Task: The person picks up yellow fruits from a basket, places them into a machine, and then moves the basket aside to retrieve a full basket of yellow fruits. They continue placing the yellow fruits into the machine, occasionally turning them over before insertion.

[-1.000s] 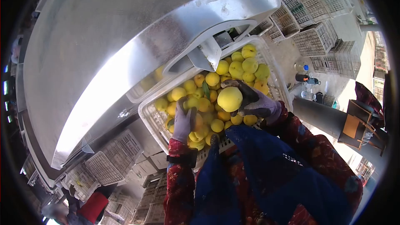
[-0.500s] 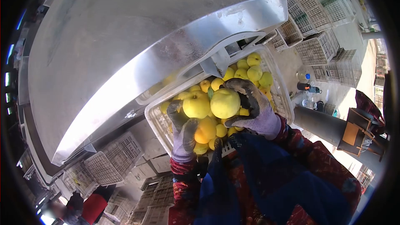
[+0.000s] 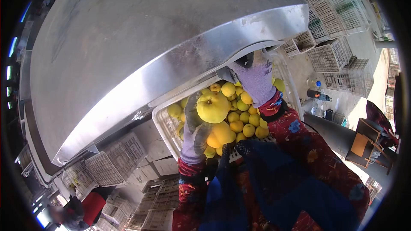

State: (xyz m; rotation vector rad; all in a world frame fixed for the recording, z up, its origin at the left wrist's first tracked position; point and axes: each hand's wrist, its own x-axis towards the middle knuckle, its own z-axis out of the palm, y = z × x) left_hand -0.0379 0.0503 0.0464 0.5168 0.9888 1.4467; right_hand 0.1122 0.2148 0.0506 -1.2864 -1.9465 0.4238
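My left hand [image 3: 195, 130], in a grey and lilac glove, is wrapped round a large yellow apple [image 3: 213, 107] above the crate. A more orange-yellow apple [image 3: 221, 133] lies right under it, by the thumb. My right hand [image 3: 255, 77] reaches up to the far side of the crate, at the rim of the metal machine [image 3: 188, 53]. Its fingers are mostly hidden under that rim, and no apple shows in it. Below both hands, the white plastic crate [image 3: 161, 129] holds many smaller yellow apples [image 3: 242, 116].
Stacked white crates [image 3: 336, 10] stand at the upper right, with bottles [image 3: 314, 93] on the floor nearby. A chair [image 3: 367, 139] is at the right. More crates [image 3: 109, 164] stand at the lower left, near a person in red and black [image 3: 92, 207].
My right hand has moved up and away to the machine's rim, and the pale apple it held is out of sight. My left hand still grips its apple, shifted slightly right.
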